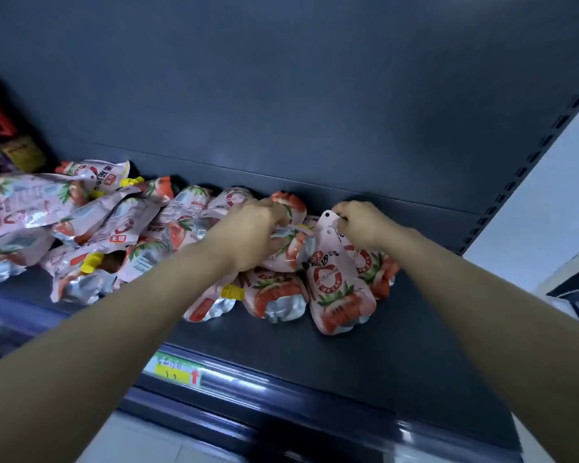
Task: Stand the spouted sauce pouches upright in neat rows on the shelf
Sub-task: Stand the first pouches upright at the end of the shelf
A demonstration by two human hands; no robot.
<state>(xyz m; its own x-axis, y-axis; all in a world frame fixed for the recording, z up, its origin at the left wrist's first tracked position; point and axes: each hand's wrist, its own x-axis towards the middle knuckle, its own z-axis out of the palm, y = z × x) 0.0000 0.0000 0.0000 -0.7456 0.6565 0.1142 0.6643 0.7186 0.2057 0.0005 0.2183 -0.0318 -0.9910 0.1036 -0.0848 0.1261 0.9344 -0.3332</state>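
A dark blue shop shelf (415,345) fills the frame, with a plain back panel (315,95) above it and a yellow price tag (176,370) on the front rail at lower centre. A slotted post (532,162) runs up the right side.

The pouches (97,222) lie in a loose heap from the left edge to the centre, most of them flat or tilted, with yellow caps (91,262) poking out here and there. Right of centre a few stand roughly upright at the start of a row.

The right hand (361,225) has its fingers curled and pinches the white top flap of the front pouch (340,289), which stands on its base, leaning a little. The left hand (251,228), at centre frame, has its fingers closed round a second pouch (291,248) at the edge of the heap, just beside the first.

This looks like an early stage: the row on the right is being started while the heap waits. The next move probably calls for steadying the front pouch square on its base, then lifting the left one clear and setting it close alongside, spout up. These soft, rounded bases may tip if let go too soon.
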